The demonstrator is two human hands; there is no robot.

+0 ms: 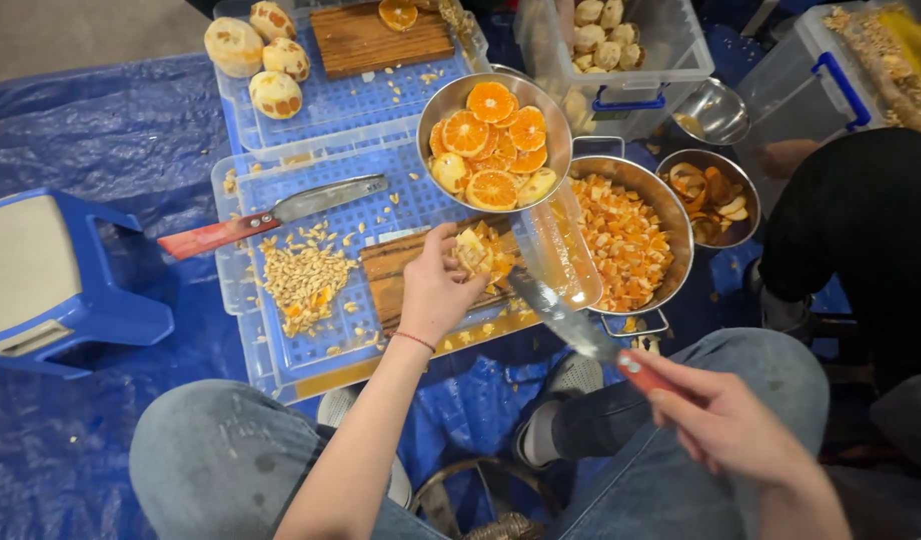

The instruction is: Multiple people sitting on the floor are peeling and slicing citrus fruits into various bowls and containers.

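Observation:
My left hand (435, 290) rests on a wooden cutting board (395, 268) and pinches a pile of diced orange pieces (482, 250). My right hand (725, 415) grips the red handle of a knife (565, 320), its blade pointing up toward the board's right edge. A steel bowl of halved oranges (492, 130) sits just beyond the board. To the right stands a large steel pot of diced orange (620, 240). A heap of pale seeds (302, 275) lies left of the board on the clear plastic lid (242, 290).
A second red-handled knife (270, 215) lies on the lid. Peeled oranges (255, 55) and another wooden board (380, 38) sit farther back. A bowl of peels (708, 195), clear bins (660, 50), a blue stool (60, 280) and a seated person's dark leg (860, 220) surround me.

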